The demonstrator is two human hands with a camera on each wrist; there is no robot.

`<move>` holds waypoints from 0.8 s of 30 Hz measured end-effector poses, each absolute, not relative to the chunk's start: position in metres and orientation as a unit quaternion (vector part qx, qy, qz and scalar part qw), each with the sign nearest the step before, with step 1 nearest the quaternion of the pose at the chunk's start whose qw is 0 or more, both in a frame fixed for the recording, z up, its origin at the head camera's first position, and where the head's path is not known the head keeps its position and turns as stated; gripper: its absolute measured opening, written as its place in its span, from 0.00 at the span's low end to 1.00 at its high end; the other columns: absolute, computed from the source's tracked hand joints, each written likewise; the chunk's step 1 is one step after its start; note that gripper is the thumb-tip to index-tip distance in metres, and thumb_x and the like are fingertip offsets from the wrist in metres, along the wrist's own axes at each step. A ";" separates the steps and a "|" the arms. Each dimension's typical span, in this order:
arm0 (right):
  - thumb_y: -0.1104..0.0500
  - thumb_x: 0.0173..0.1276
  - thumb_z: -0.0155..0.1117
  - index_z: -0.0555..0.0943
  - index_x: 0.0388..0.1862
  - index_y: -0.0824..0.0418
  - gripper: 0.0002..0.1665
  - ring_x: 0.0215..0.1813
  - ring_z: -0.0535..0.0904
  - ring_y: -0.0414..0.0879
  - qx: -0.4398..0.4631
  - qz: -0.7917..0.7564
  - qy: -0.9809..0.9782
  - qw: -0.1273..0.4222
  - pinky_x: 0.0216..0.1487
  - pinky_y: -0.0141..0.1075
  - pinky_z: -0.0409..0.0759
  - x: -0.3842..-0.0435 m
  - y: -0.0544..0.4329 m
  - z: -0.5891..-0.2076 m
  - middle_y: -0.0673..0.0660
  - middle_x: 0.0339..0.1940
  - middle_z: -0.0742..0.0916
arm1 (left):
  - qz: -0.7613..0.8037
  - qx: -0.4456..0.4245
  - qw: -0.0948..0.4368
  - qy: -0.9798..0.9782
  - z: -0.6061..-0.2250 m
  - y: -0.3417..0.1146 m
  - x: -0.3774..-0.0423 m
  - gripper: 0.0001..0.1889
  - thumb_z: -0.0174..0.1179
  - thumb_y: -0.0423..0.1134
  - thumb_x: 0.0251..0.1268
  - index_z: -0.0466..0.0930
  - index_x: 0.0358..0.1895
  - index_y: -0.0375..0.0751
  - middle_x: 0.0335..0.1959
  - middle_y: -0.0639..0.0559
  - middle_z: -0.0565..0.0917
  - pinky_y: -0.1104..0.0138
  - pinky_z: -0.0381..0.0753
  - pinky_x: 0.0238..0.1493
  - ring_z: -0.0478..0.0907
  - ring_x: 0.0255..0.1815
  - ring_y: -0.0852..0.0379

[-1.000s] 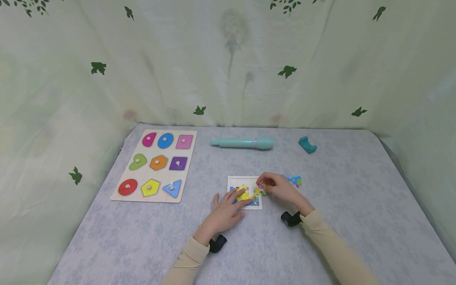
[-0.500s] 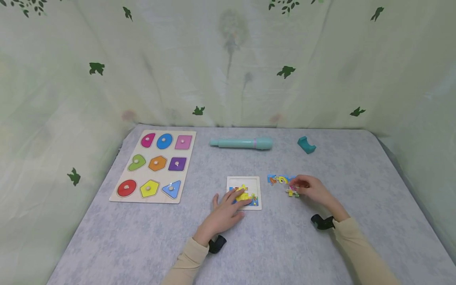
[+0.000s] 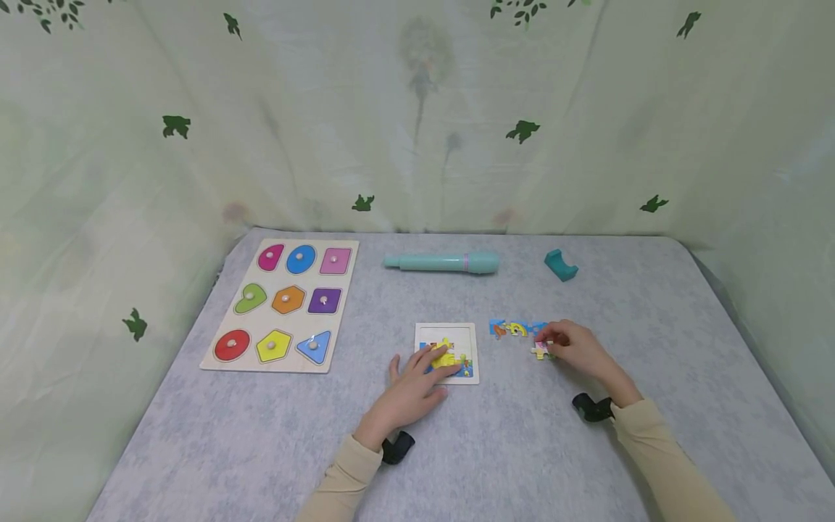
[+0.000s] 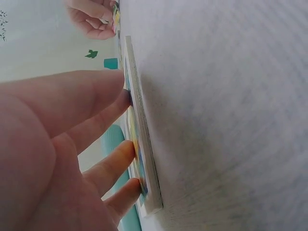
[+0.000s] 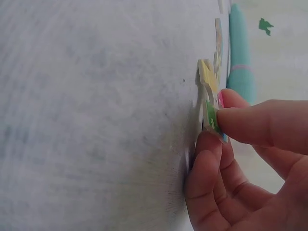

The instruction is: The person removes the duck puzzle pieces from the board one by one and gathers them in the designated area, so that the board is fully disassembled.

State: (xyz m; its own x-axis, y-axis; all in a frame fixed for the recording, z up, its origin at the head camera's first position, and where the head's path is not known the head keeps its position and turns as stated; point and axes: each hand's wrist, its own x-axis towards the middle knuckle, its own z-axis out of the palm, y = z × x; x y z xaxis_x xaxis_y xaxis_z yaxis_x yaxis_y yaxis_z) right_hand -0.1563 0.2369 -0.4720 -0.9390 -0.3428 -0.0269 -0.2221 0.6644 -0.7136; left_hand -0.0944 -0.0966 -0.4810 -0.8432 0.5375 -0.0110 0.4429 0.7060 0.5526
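My left hand [image 3: 411, 391] rests with spread fingers on the small white puzzle frame [image 3: 474, 353]. Joined pieces with a yellow figure [image 3: 446, 358] lie in its lower part, partly hidden under the fingers. In the left wrist view the fingertips [image 4: 126, 150] press on the picture just inside the frame's rim. To the right of the frame, my right hand [image 3: 580, 354] pinches a jigsaw piece [image 5: 211, 118] with green, yellow and pink on it, close over the table. Behind it lies a row of loose jigsaw pieces [image 3: 512, 328], its right end partly covered by the hand.
A wooden peg board [image 3: 296, 280] with coloured knobbed shapes lies at the left. A teal tube-shaped object [image 3: 430, 262] lies along the back, and a teal notched block [image 3: 562, 266] stands at the back right. A patterned cloth curtain surrounds the table.
My right hand has moved right, from the frame's right edge to the loose pieces, carrying the jigsaw piece along. The left hand stays on the frame.
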 end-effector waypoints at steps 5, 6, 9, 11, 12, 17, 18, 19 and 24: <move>0.72 0.64 0.60 0.83 0.38 0.62 0.09 0.37 0.75 0.49 -0.147 -0.373 0.912 0.081 0.37 0.41 0.73 -0.157 0.237 -0.474 0.58 0.39 0.81 | 0.279 0.266 0.088 0.919 -0.481 -0.097 -0.094 0.21 0.54 0.41 0.72 0.72 0.66 0.50 0.73 0.47 0.58 0.32 0.35 0.61 0.46 0.75 0.43; 0.72 0.63 0.60 0.83 0.38 0.62 0.09 0.37 0.75 0.49 -0.148 -0.365 0.915 0.080 0.38 0.41 0.73 -0.157 0.237 -0.474 0.58 0.38 0.81 | 0.279 0.266 0.089 0.918 -0.481 -0.097 -0.094 0.21 0.54 0.41 0.72 0.72 0.66 0.50 0.73 0.47 0.58 0.32 0.35 0.61 0.46 0.75 0.43; 0.71 0.62 0.62 0.83 0.37 0.61 0.08 0.36 0.75 0.49 -0.159 -0.337 0.926 0.067 0.38 0.42 0.74 -0.157 0.235 -0.476 0.56 0.36 0.80 | 0.279 0.265 0.089 0.919 -0.480 -0.097 -0.094 0.21 0.54 0.41 0.72 0.72 0.66 0.50 0.74 0.47 0.58 0.32 0.35 0.62 0.46 0.75 0.43; 0.70 0.62 0.64 0.82 0.36 0.60 0.07 0.35 0.74 0.49 -0.167 -0.321 0.930 0.056 0.37 0.42 0.73 -0.157 0.234 -0.477 0.55 0.34 0.78 | 0.280 0.264 0.089 0.919 -0.480 -0.097 -0.094 0.21 0.54 0.41 0.71 0.72 0.66 0.51 0.74 0.47 0.58 0.33 0.35 0.62 0.46 0.75 0.44; 0.70 0.62 0.64 0.82 0.36 0.60 0.07 0.35 0.74 0.48 -0.169 -0.316 0.932 0.051 0.37 0.42 0.73 -0.157 0.234 -0.477 0.55 0.34 0.78 | 0.280 0.264 0.088 0.919 -0.480 -0.096 -0.094 0.21 0.54 0.41 0.71 0.72 0.66 0.50 0.73 0.47 0.58 0.32 0.35 0.62 0.46 0.75 0.44; 0.69 0.62 0.65 0.82 0.36 0.59 0.06 0.34 0.73 0.48 -0.172 -0.315 0.933 0.039 0.37 0.42 0.73 -0.157 0.235 -0.479 0.54 0.34 0.77 | 0.279 0.267 0.086 0.918 -0.479 -0.096 -0.095 0.21 0.54 0.40 0.71 0.72 0.66 0.50 0.73 0.46 0.59 0.32 0.36 0.61 0.47 0.74 0.43; 0.69 0.62 0.65 0.82 0.36 0.59 0.07 0.35 0.73 0.47 -0.172 -0.319 0.931 0.037 0.37 0.41 0.73 -0.157 0.235 -0.479 0.54 0.34 0.78 | 0.277 0.268 0.086 0.919 -0.479 -0.096 -0.095 0.21 0.54 0.40 0.71 0.72 0.66 0.50 0.73 0.46 0.58 0.32 0.36 0.61 0.47 0.74 0.43; 0.69 0.62 0.65 0.83 0.37 0.60 0.07 0.35 0.74 0.47 -0.173 -0.327 0.928 0.035 0.37 0.41 0.74 -0.157 0.234 -0.479 0.54 0.34 0.78 | 0.277 0.268 0.086 0.919 -0.479 -0.096 -0.095 0.21 0.54 0.40 0.71 0.72 0.66 0.50 0.73 0.46 0.58 0.32 0.36 0.61 0.47 0.74 0.43; 0.71 0.63 0.63 0.82 0.39 0.64 0.08 0.34 0.75 0.47 -0.186 -0.379 0.906 0.036 0.37 0.40 0.75 -0.160 0.218 -0.472 0.53 0.33 0.79 | 0.280 0.260 0.089 0.920 -0.479 -0.096 -0.094 0.21 0.54 0.40 0.71 0.73 0.66 0.51 0.73 0.45 0.57 0.33 0.35 0.62 0.47 0.74 0.44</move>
